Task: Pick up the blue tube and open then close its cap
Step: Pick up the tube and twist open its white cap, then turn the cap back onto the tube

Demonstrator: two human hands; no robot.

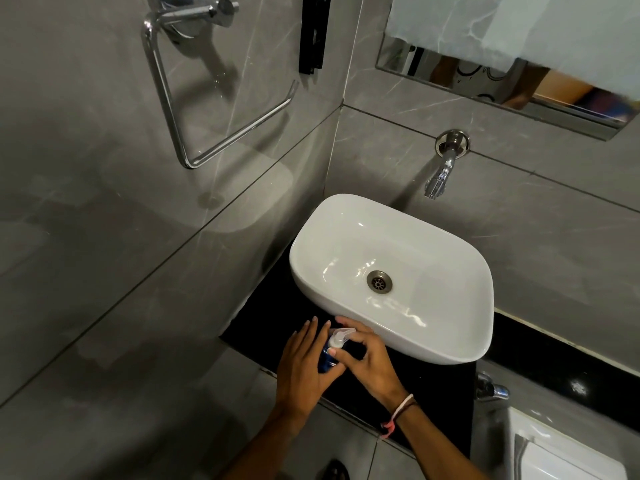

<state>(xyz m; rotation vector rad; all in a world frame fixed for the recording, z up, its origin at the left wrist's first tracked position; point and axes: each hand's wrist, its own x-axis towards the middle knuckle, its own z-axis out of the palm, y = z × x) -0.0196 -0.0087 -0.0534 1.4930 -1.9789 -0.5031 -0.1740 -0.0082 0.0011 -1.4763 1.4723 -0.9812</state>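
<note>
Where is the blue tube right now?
Low in the head view, the blue tube is held between the left hand and right hand, just before the white sink.

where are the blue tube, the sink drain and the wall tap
blue tube [325, 362], head view, on its blue body between the hands
sink drain [379, 280], head view, centre of the metal grate
wall tap [440, 175], head view, on the chrome spout
</note>
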